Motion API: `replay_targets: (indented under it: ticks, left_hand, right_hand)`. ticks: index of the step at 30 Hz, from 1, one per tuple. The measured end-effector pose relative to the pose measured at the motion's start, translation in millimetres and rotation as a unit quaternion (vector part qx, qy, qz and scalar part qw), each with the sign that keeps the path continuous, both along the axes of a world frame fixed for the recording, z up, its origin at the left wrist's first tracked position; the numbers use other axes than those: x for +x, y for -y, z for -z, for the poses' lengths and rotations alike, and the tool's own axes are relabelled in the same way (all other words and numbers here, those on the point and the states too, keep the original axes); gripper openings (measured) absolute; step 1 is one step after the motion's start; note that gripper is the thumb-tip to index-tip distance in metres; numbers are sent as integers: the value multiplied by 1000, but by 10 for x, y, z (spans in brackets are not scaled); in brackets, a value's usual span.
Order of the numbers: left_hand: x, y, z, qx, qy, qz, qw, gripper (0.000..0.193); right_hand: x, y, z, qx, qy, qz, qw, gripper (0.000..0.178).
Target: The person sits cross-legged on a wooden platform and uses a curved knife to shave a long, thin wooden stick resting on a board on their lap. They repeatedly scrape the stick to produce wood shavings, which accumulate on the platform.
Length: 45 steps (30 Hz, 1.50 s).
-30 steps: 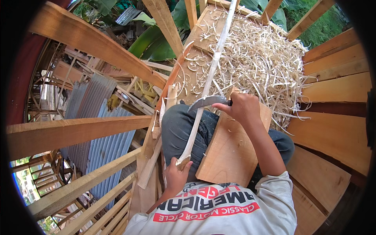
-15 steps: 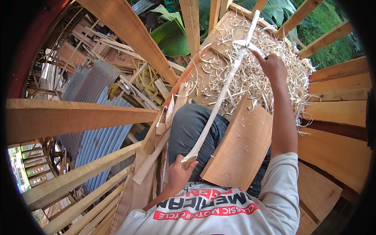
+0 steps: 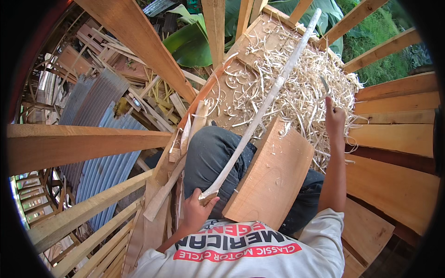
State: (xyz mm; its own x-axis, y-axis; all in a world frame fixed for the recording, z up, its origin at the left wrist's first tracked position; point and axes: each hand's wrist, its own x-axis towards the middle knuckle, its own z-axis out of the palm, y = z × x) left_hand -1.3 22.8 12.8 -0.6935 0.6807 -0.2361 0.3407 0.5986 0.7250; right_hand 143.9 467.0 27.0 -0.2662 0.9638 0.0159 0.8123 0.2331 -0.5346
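Note:
A long, pale, peeled wooden stick (image 3: 266, 99) slants from beside my lap up across a bed of shavings. My left hand (image 3: 194, 211) is closed around its thick, squared lower end. Off to the right of the stick, my right hand (image 3: 335, 121) grips a knife with the thumb stretched along it. The short grey knife blade (image 3: 324, 85) points away from me, apart from the stick, and the fist hides the handle. Over my right thigh leans a broad, slightly curved wooden board (image 3: 273, 173), and the stick passes along its left side.
Curly wood shavings (image 3: 306, 88) cover the platform ahead. Upright wooden slats (image 3: 213, 32) stand around me, with planks (image 3: 394, 185) along the right side. Offcuts (image 3: 162, 194) lie by my left leg. Below to the left are corrugated metal sheets (image 3: 104, 162) and scrap wood.
My right hand and the knife have come off the stick and drawn back toward me, to the right. My left hand keeps its hold on the stick's end.

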Motion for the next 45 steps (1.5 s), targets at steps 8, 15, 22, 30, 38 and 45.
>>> replay_targets:
  ticks: [8, 15, 22, 30, 38, 45]
  left_hand:
    - [-69, 118, 180, 14, 46, 22, 999, 45]
    - [-91, 91, 170, 35, 75, 6, 997, 45]
    - [-111, 80, 192, 8, 96, -5, 995, 48]
    - [-181, 80, 154, 12, 92, 11, 996, 49]
    - [-163, 146, 243, 57, 103, 7, 993, 51]
    - [-157, 102, 149, 14, 89, 13, 996, 48]
  right_hand:
    - [-486, 1708, -40, 8, 50, -273, 961, 57]
    - [-802, 1388, 76, 17, 105, -240, 965, 75]
    - [-1145, 533, -42, 22, 146, -146, 978, 81]
    - [-1197, -761, -279, 60, 211, -7, 976, 99]
    - [-291, -1708, 336, 6, 192, 93, 977, 98]
    - [415, -714, 221, -12, 85, 54, 995, 83]
